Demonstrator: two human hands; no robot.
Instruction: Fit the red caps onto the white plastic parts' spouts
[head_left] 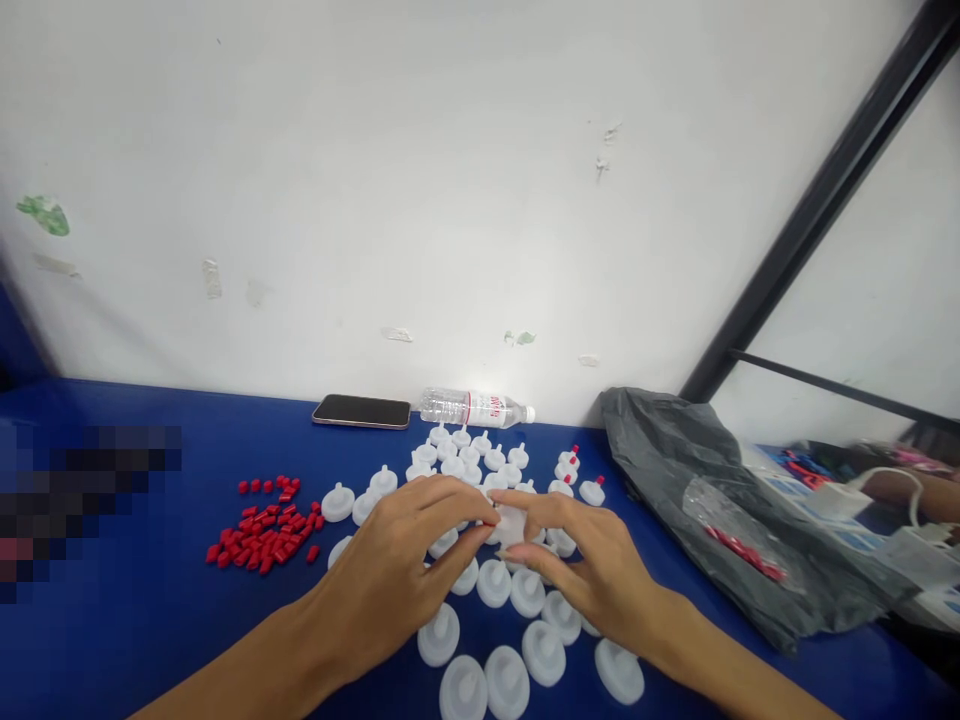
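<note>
My left hand [409,560] and my right hand [581,560] meet over a spread of white plastic caps [491,625] on the blue table [150,620]. Together the fingertips of both hands pinch one white cap [512,523], held just above the others. A pile of small red plugs [266,535] lies to the left of my left hand. Three white caps with red tips [574,470] stand behind my right hand.
A phone [362,411] and a lying water bottle [476,408] rest against the white wall. A grey plastic bag [720,510] with a clear packet of red plugs [739,550] sits at the right. Another person's arm [919,495] shows at the far right.
</note>
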